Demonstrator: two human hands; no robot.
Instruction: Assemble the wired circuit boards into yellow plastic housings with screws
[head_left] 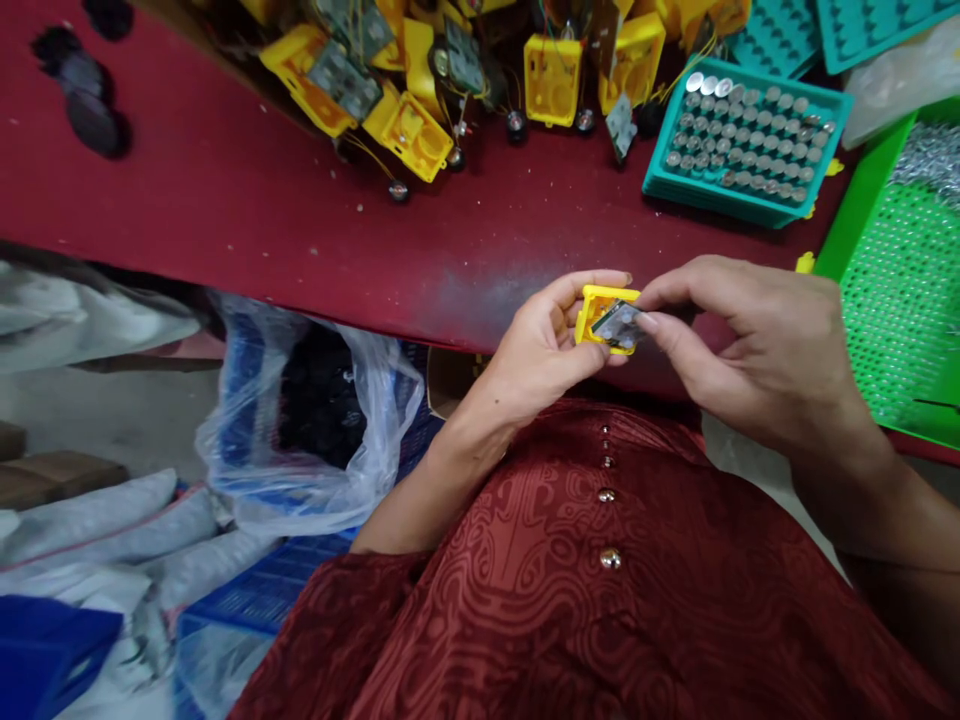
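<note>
My left hand (536, 345) is closed around a small yellow plastic housing (587, 318), its hollow side facing up, near the front edge of the table. Between the thumb and forefinger of my right hand (750, 335) is a small grey circuit board (619, 324). The board sits tilted over the hollow of the housing, partly inside its rim. Whether any wires join the two cannot be made out. My right fingertips hide the board's right end, and my left fingers cover part of the housing's outer side.
Yellow housings with boards and wires (416, 135) are heaped at the back. A teal tray (750, 205) of round metal parts stands right of them, beside a green perforated basket (892, 290). Black parts (94, 115) lie at left. Below the table is a plastic-lined blue crate (247, 390).
</note>
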